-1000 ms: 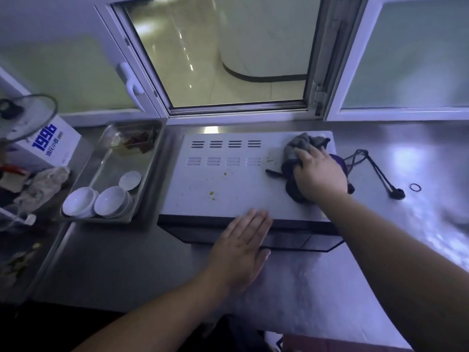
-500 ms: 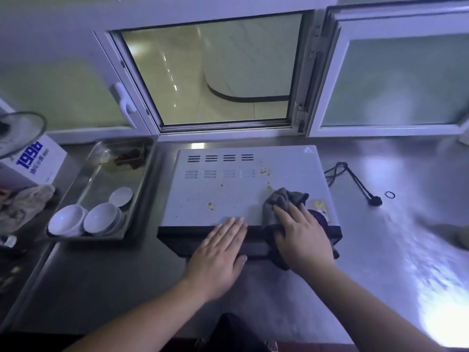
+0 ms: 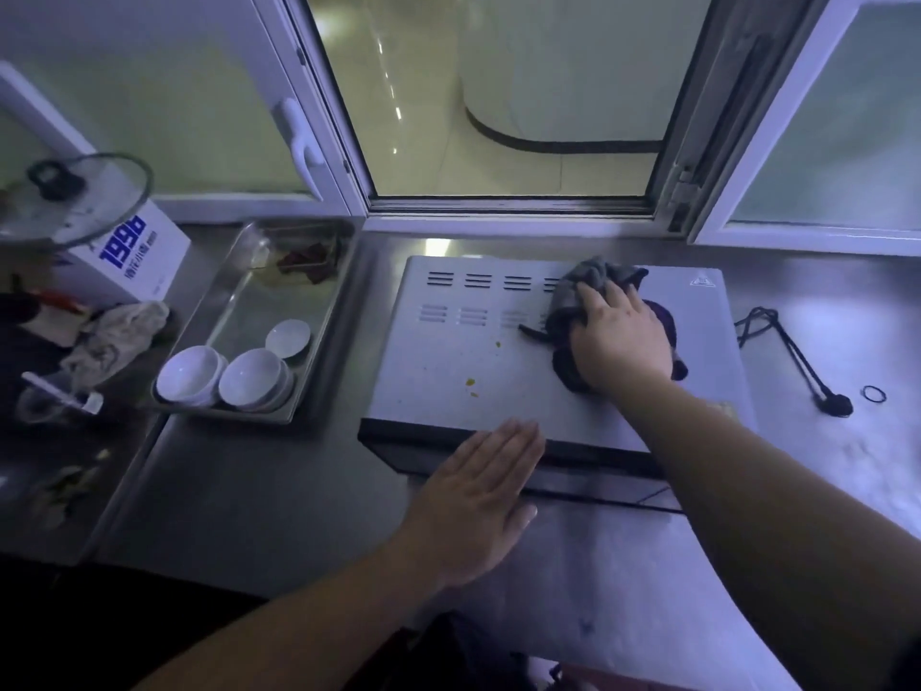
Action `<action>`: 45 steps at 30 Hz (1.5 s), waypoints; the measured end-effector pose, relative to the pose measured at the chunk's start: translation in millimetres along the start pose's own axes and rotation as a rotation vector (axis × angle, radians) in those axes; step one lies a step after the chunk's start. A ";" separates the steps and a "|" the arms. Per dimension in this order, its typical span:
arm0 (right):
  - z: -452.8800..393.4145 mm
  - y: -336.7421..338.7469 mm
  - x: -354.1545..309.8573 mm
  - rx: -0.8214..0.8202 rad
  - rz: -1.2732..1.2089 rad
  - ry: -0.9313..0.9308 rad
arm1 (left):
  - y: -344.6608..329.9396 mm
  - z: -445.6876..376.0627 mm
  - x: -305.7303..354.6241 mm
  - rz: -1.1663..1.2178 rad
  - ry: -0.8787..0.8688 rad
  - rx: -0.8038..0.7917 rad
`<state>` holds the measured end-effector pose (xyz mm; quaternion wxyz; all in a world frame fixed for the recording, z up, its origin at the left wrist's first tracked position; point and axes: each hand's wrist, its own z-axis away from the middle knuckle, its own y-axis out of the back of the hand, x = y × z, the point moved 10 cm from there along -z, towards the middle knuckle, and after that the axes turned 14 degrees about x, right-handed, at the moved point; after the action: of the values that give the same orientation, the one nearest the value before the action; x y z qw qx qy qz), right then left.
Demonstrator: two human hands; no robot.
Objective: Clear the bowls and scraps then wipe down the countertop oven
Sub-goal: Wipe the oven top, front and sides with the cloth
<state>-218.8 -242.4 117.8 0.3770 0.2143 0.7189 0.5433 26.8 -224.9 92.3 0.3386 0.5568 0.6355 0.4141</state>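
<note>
The white-topped countertop oven [image 3: 463, 371] stands on the steel counter below the open window. My right hand [image 3: 620, 336] presses a dark grey cloth [image 3: 595, 279] onto the back right of the oven top, fingers spread flat over it. My left hand [image 3: 478, 496] lies flat with straight fingers on the oven's front edge. A few yellow crumbs [image 3: 470, 382] dot the oven top left of the cloth. White bowls [image 3: 189, 376] sit in a steel tray [image 3: 319, 336] to the left, with dark scraps [image 3: 309, 261] at the tray's far end.
A black cord [image 3: 792, 351] and a small black ring [image 3: 874, 394] lie on the counter right of the oven. At the left are a white box [image 3: 144, 261], a glass lid [image 3: 75, 202], a crumpled rag [image 3: 119, 336] and clutter.
My right hand has pushed the cloth from the oven's front edge back to its rear right area. My left hand stays on the front edge.
</note>
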 end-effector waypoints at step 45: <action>93.0 -22.3 -82.5 0.008 0.017 -0.032 | 31.1 47.6 -80.2 0.058 -0.005 0.019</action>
<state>-93.1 -251.1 110.6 0.3831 0.2305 0.7130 0.5402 94.6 -295.8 97.5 0.3229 0.5792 0.6223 0.4159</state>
